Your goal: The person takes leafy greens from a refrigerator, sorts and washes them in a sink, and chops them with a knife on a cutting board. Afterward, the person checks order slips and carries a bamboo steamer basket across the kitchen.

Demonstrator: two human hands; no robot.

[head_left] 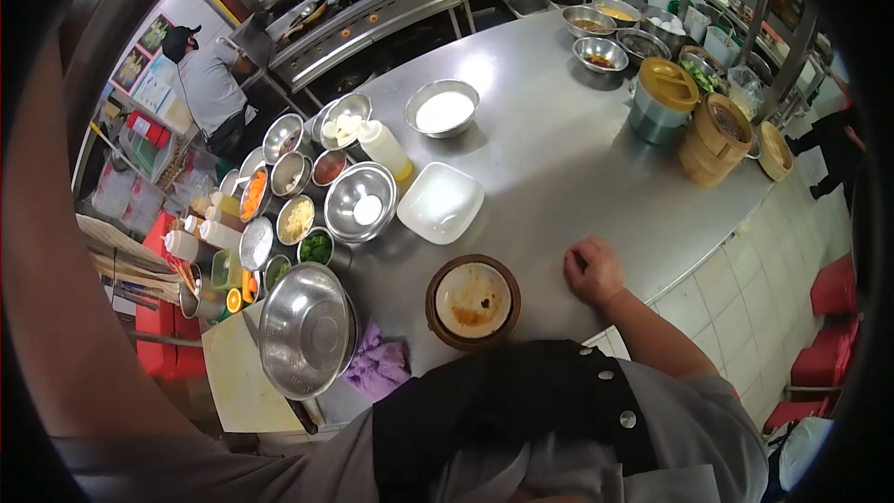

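My right hand (593, 270) rests on the steel table (531, 196) near its right edge, fingers curled in, with nothing visible in them. To its left, close to my apron, stands a brown-rimmed bowl (473, 303) with a pale inside, stained brown and holding a dark speck. My left arm (102, 224) rises blurred along the left edge, and its hand is out of view. Beyond the bowl are an empty white square dish (440, 203), a steel bowl (361, 202) with something white in it, and a squeeze bottle (386, 151).
A colander (303, 331), purple cloth (377, 361), cutting board (237, 373) and knife (303, 415) lie at left. Several ingredient bowls stand behind. Bamboo steamers (715, 142) and a lidded tub (663, 101) sit at right. A co-worker (207, 84) stands near the stoves (372, 23).
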